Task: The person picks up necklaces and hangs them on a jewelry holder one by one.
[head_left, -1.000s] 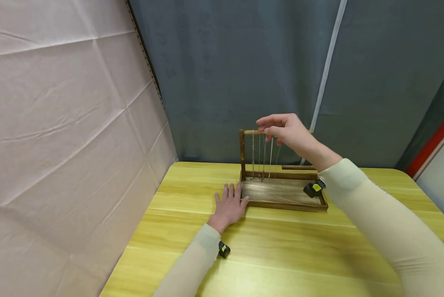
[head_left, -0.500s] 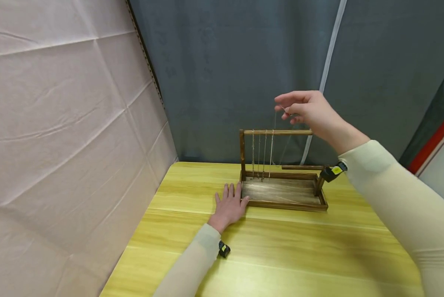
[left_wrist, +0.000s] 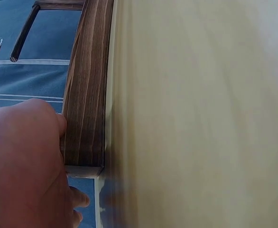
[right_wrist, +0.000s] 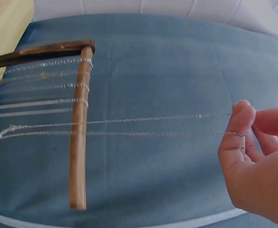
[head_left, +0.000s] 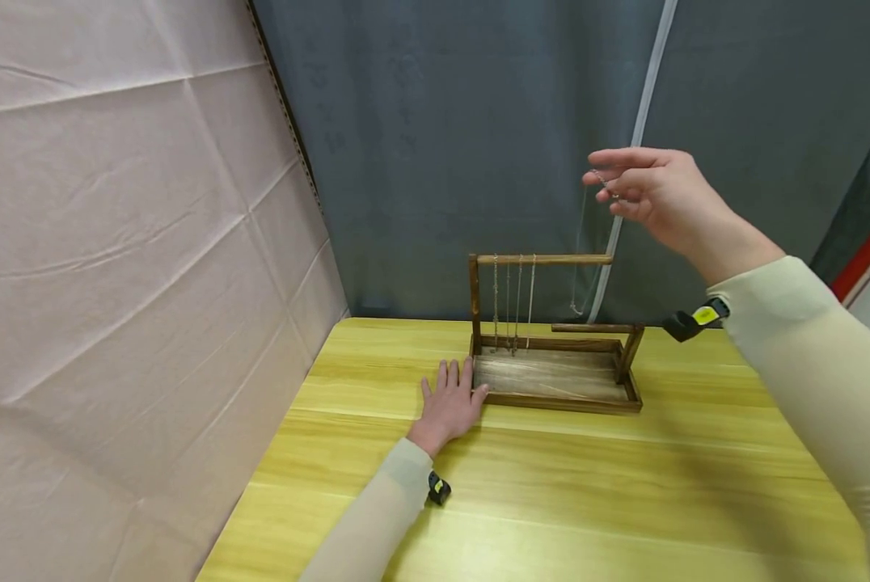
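A dark wooden jewellery stand [head_left: 551, 380] with a tray base and a top bar [head_left: 544, 259] sits on the yellow table [head_left: 551, 485]. Several thin chains [head_left: 513, 303] hang from the bar's left part. My right hand [head_left: 642, 194] is raised above and right of the bar, pinching a fine silver necklace [head_left: 579, 250] that dangles free of the bar; the right wrist view shows that necklace [right_wrist: 129, 126] stretched from my fingers [right_wrist: 238, 128] past the bar [right_wrist: 78, 123]. My left hand [head_left: 449, 400] lies flat on the table, touching the tray's left front corner [left_wrist: 84, 156].
A grey curtain [head_left: 442, 145] hangs behind the table, with a white strip [head_left: 635, 153] running down it. A white creased sheet [head_left: 115, 242] covers the left side. A red-edged panel [head_left: 857, 267] stands at the far right.
My right hand has lifted one necklace off the bar and carried it up and to the right. The left hand has stayed put at the tray's corner.
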